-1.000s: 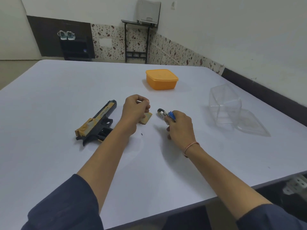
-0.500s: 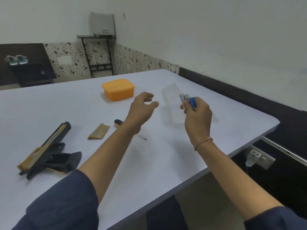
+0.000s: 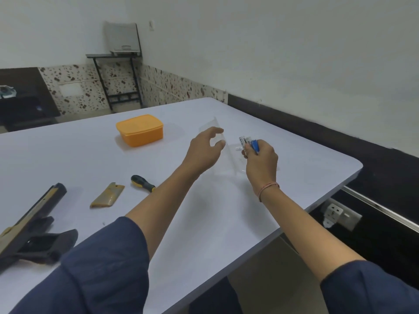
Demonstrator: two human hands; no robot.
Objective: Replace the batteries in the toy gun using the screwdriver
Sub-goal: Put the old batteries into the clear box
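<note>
The right hand (image 3: 260, 164) is gripping a small bundle of batteries (image 3: 246, 142) between thumb and fingers, above the far right part of the white table (image 3: 204, 223). The left hand (image 3: 204, 152) is hanging spread and holding nothing, its fingers curved toward a clear plastic container (image 3: 226, 159) just beside it; whether it is touching the container I cannot tell. The toy gun (image 3: 29, 230) is lying well apart at the near left edge, its grip cavity apparently uncovered. The tan battery cover (image 3: 108, 196) is resting between the gun and the yellow-black screwdriver (image 3: 142, 183). An orange lidded box (image 3: 140, 130) is standing farther back.

The batteries are probably light, stiff and smooth, so they can slip or roll; holding them around the middle seems safest. The thin clear container likely bends easily, so taking it by the side walls gently is better.
</note>
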